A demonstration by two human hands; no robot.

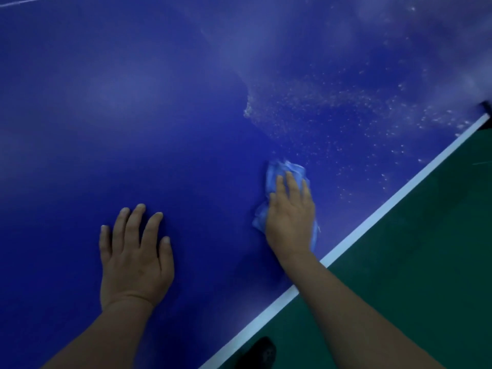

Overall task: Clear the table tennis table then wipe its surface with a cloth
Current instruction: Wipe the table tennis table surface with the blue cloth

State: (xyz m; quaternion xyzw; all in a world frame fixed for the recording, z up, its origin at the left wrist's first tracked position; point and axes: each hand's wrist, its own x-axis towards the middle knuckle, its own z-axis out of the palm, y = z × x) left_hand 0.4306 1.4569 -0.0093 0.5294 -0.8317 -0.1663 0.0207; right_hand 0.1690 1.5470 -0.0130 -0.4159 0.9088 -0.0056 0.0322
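The blue table tennis table (133,102) fills most of the view, its white edge line (372,217) running diagonally at the right. My right hand (291,217) presses flat on a crumpled light-blue cloth (286,170) near that edge; part of the cloth is hidden under the palm. My left hand (134,258) lies flat on the bare surface to the left, fingers spread, holding nothing. White specks and a dusty smear (332,113) cover the surface beyond the cloth, toward the upper right.
Green floor (412,262) lies beyond the table edge at the lower right. A dark shoe (259,352) shows by the edge at the bottom. A small dark object (486,109) sits at the far right edge. A faint white line (26,1) crosses the top left.
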